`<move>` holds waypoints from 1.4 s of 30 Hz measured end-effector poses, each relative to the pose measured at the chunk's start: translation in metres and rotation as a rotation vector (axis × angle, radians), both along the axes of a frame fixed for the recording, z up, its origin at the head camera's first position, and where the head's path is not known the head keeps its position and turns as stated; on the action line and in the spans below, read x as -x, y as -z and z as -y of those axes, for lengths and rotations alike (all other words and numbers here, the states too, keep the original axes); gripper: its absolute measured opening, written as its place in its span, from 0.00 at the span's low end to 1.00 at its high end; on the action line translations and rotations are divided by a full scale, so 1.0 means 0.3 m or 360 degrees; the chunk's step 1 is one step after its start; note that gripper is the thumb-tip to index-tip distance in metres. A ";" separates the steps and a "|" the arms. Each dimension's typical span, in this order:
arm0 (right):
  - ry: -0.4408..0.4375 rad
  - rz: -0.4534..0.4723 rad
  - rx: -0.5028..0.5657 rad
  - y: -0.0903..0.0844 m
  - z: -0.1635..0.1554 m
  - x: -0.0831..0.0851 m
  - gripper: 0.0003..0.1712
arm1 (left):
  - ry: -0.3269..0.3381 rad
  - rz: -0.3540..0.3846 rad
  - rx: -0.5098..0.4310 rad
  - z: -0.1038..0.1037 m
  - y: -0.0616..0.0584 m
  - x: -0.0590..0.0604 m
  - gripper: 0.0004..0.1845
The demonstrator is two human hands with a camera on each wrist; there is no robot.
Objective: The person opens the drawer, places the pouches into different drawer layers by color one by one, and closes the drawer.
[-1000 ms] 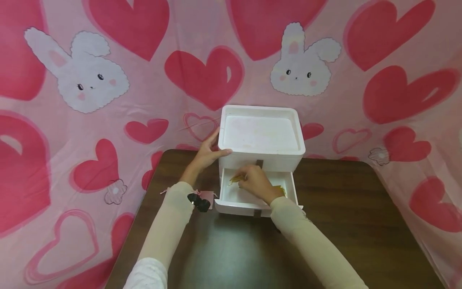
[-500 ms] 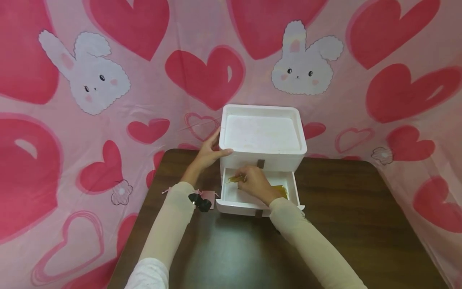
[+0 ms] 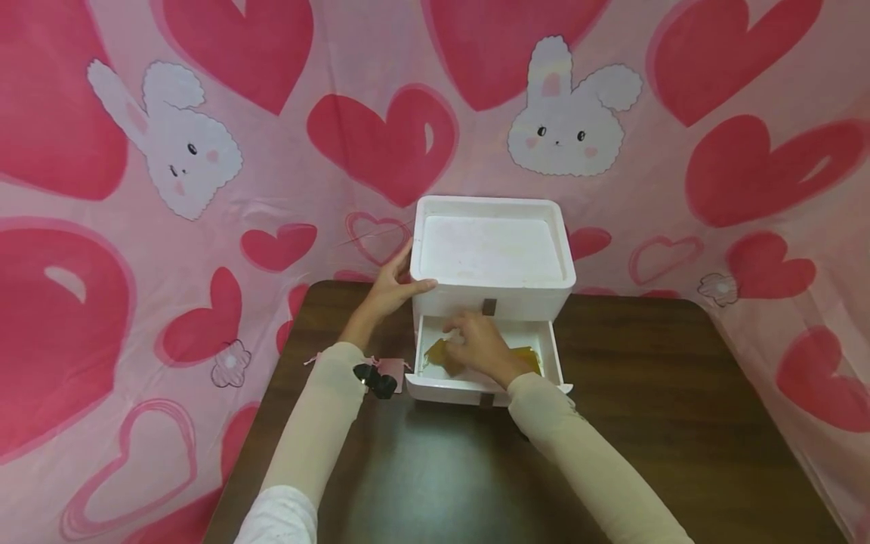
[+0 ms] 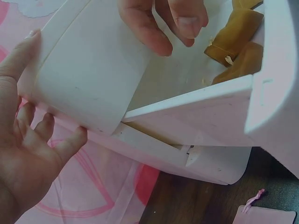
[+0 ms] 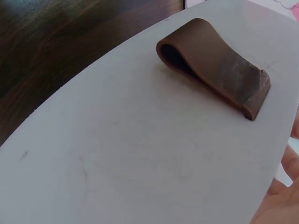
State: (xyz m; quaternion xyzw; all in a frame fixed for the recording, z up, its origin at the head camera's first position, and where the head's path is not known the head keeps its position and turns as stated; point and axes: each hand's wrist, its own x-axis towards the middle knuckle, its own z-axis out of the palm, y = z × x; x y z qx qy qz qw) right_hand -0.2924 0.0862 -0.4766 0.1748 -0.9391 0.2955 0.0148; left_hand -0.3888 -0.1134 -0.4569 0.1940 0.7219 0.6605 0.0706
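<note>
- Head view: a white two-drawer box (image 3: 492, 261) stood at the 12 o'clock edge of the dark wooden worktop (image 3: 652, 423), its back against the pink heart-and-bunny cloth (image 3: 204, 151).
- The lower drawer (image 3: 484, 361) was pulled out toward me; its front carried a brown loop tab (image 3: 485, 400). A like tab (image 3: 488, 307) sat on the closed upper drawer.
- My left hand (image 3: 390, 289) lay against the box's 9 o'clock side, thumb on the front corner, fingers straight along the wall. Grip wide and flat, pressing only, nothing held. The left wrist view confirmed it: palm (image 4: 28, 154) spread on the white wall.
- My right hand (image 3: 479, 344) was down inside the open drawer, fingers bent over the mustard-brown pouches (image 3: 442, 355). One pouch showed at 9 o'clock of the hand, another (image 3: 529, 357) at 3 o'clock.
- I could not tell whether the right grip pinched a pouch or merely rested on it; in the left wrist view its fingertips (image 4: 187, 23) hung relaxed above the drawer floor, just beside the pouches (image 4: 233, 32).
- Right wrist view: mostly white drawer front with the brown tab (image 5: 215, 70) close up.
- On the worktop at 9 o'clock of the drawer lay a small pink drawstring pouch (image 3: 390, 369).
</note>
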 end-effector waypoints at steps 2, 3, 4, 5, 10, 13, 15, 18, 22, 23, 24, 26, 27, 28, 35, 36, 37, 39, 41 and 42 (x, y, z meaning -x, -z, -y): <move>-0.0011 -0.0004 -0.0005 -0.004 -0.005 -0.004 0.17 | -0.0001 -0.0005 -0.0012 -0.002 -0.002 -0.002 0.52; -0.0017 -0.0006 -0.0009 -0.006 -0.007 -0.006 0.17 | 0.0001 -0.0009 -0.0017 -0.003 -0.003 -0.002 0.52; -0.0023 -0.0001 -0.0014 -0.009 -0.009 -0.008 0.17 | 0.0003 -0.0010 -0.0024 -0.004 -0.004 -0.002 0.52; -0.0028 0.0000 -0.0021 -0.011 -0.010 -0.010 0.18 | 0.0005 -0.0013 -0.0030 -0.005 -0.004 -0.002 0.53; -0.0031 0.0071 -0.0097 -0.021 -0.012 -0.019 0.27 | 0.0021 -0.0008 -0.0066 -0.006 0.000 0.003 0.53; -0.0026 0.0138 -0.0140 -0.025 -0.011 -0.026 0.32 | 0.0022 0.0001 -0.0077 -0.006 0.002 0.004 0.53; -0.0027 0.0160 -0.0171 -0.025 -0.011 -0.030 0.34 | 0.0018 0.0004 -0.0071 -0.006 0.003 0.005 0.53; -0.0019 0.0167 -0.0201 -0.026 -0.014 -0.037 0.34 | 0.0005 0.0011 -0.0053 -0.006 0.004 0.004 0.52; -0.0023 0.0152 -0.0232 -0.029 -0.024 -0.048 0.35 | -0.0008 0.0012 -0.0031 -0.006 0.003 -0.003 0.52; -0.0025 0.0145 -0.0229 -0.031 -0.027 -0.052 0.35 | -0.0013 0.0012 -0.0021 -0.006 0.003 -0.005 0.51; -0.0030 0.0135 -0.0223 -0.032 -0.031 -0.056 0.35 | -0.0017 0.0013 -0.0014 -0.007 0.002 -0.006 0.52; -0.0032 0.0124 -0.0204 -0.035 -0.040 -0.067 0.35 | -0.0022 0.0012 -0.0003 -0.007 0.003 -0.006 0.52; -0.0035 0.0123 -0.0189 -0.036 -0.045 -0.073 0.35 | -0.0024 0.0012 -0.0002 -0.007 0.003 -0.007 0.52; -0.0035 0.0123 -0.0168 -0.037 -0.049 -0.079 0.35 | -0.0023 0.0014 -0.0004 -0.008 0.003 -0.006 0.52; -0.0025 0.0176 -0.0128 -0.050 -0.064 -0.126 0.36 | -0.0026 0.0023 -0.0021 -0.007 0.002 -0.007 0.53; -0.0026 0.0176 -0.0144 -0.053 -0.066 -0.131 0.36 | -0.0024 0.0021 -0.0024 -0.007 0.002 -0.007 0.53; -0.0029 0.0154 -0.0168 -0.055 -0.069 -0.137 0.36 | -0.0024 0.0011 -0.0020 -0.007 0.003 -0.006 0.52; -0.0037 0.0118 -0.0199 -0.062 -0.078 -0.150 0.36 | -0.0024 0.0001 -0.0019 -0.007 0.003 -0.007 0.52; -0.0041 0.0069 -0.0211 -0.066 -0.091 -0.162 0.35 | -0.0016 -0.0006 -0.0020 -0.006 0.002 -0.006 0.52; -0.0034 0.0051 -0.0223 -0.067 -0.097 -0.169 0.34 | -0.0017 -0.0008 -0.0019 -0.006 0.001 -0.005 0.52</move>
